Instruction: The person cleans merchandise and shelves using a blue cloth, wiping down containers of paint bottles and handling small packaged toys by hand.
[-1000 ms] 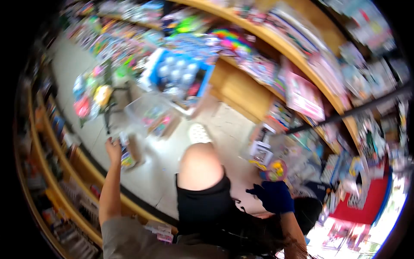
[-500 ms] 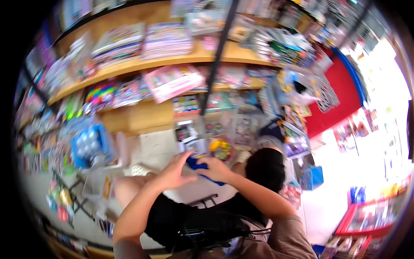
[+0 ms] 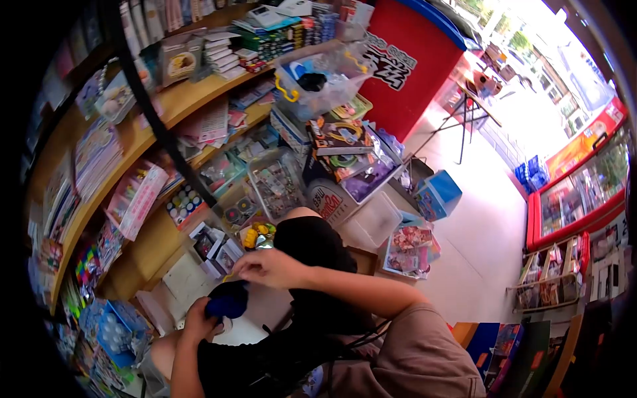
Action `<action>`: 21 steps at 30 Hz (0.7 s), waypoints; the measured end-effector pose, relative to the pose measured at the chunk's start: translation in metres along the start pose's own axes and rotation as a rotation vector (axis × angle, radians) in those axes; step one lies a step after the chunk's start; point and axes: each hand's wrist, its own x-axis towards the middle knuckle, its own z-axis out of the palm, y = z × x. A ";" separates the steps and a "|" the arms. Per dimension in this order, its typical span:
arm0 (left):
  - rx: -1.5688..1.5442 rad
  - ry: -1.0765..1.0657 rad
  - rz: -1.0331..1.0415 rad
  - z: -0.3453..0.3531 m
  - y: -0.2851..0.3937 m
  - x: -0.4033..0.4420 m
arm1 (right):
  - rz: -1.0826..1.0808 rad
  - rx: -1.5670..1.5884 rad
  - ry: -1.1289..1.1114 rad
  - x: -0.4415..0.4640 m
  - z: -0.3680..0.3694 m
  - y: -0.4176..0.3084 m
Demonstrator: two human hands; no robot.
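Bunched up above my lap is a dark blue glove (image 3: 227, 300). My left hand (image 3: 197, 322) has its fingers closed on the glove's lower left side. Just above and right of the glove, my bare right hand (image 3: 269, 267) has bent fingers drawn together; a thin yellowish bit shows at its fingertips, too small to name. Beyond my hands, small boxes (image 3: 215, 249) lie beside a round container with yellow pieces (image 3: 259, 235).
Curved wooden shelves (image 3: 142, 140) with books and packets run along the left, crossed by a dark pole (image 3: 147, 106). A blue crate (image 3: 121, 331) stands lower left. Stacked boxes (image 3: 340, 137), a white bin (image 3: 371, 222) and a red counter (image 3: 418, 60) are ahead; a display fridge (image 3: 580, 189) is right.
The view has swung right. The blue glove, worn on my right hand a second ago, is now off it and in my left hand. My hands are closer together than they were then.
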 end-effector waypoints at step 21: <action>0.264 -0.167 -0.223 0.010 -0.026 0.008 | 0.658 0.734 1.154 -0.233 -0.129 0.224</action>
